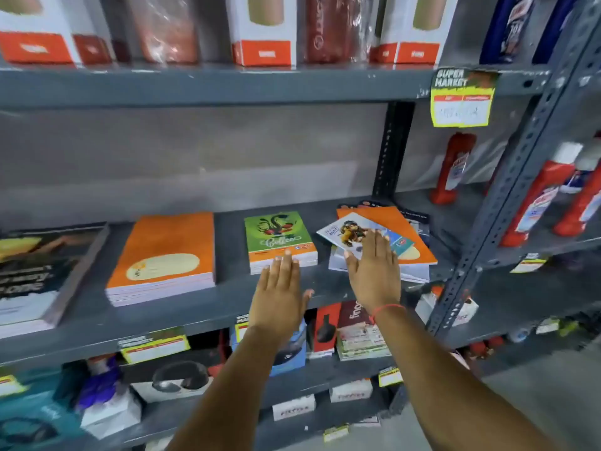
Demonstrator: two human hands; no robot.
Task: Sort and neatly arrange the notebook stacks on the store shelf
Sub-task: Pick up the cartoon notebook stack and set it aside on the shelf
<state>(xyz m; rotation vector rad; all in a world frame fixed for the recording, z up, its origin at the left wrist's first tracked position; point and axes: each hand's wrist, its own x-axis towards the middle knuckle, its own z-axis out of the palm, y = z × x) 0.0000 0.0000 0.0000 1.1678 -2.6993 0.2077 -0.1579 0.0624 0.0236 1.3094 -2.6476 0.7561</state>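
Observation:
Several notebook stacks lie on the grey metal shelf [227,301]. A dark-covered stack [42,271] is at far left, a tidy orange stack [166,255] beside it, and a small green-covered stack [279,237] in the middle. At the right sits an untidy pile [403,236] with orange covers and a skewed white notebook with a cartoon figure [351,234] on top. My left hand [279,297] is flat, fingers together, fingertips at the green stack's front edge. My right hand [374,271] is flat with its fingers over the skewed notebook; neither hand grips anything.
A slotted upright post [507,190] bounds the shelf on the right, with red bottles [452,167] beyond it. Boxed goods [263,30] stand on the shelf above, where a yellow price tag [461,99] hangs. Boxes and headphones fill the lower shelves [182,382].

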